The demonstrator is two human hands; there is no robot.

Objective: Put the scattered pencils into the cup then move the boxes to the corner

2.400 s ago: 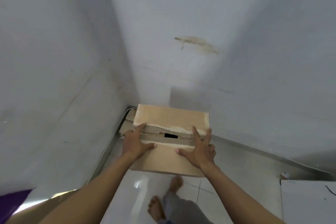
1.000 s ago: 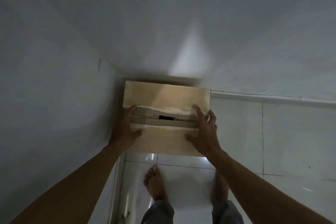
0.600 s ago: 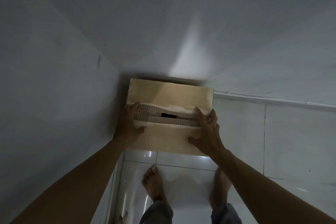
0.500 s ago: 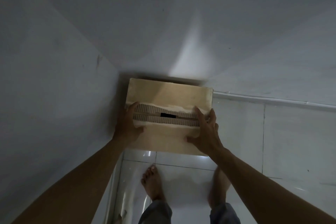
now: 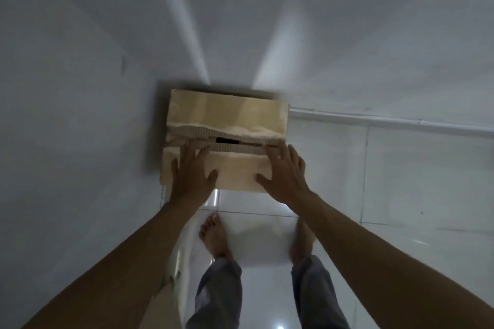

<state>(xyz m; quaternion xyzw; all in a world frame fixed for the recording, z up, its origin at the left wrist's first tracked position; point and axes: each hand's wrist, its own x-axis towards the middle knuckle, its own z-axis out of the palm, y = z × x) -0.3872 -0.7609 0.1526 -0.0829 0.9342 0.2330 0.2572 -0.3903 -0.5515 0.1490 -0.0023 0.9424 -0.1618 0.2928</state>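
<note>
Rect. corrugated cardboard box [image 5: 227, 112], torn top.

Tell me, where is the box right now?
In the head view, the box is tucked into the corner where two walls meet, just ahead of the bare feet, under the left hand and right hand.

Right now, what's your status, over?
Left grip and right grip: fingers spread flat on top. Tan corrugated cardboard box tucked into the corner of the white walls. Nothing visible in its way.
</note>
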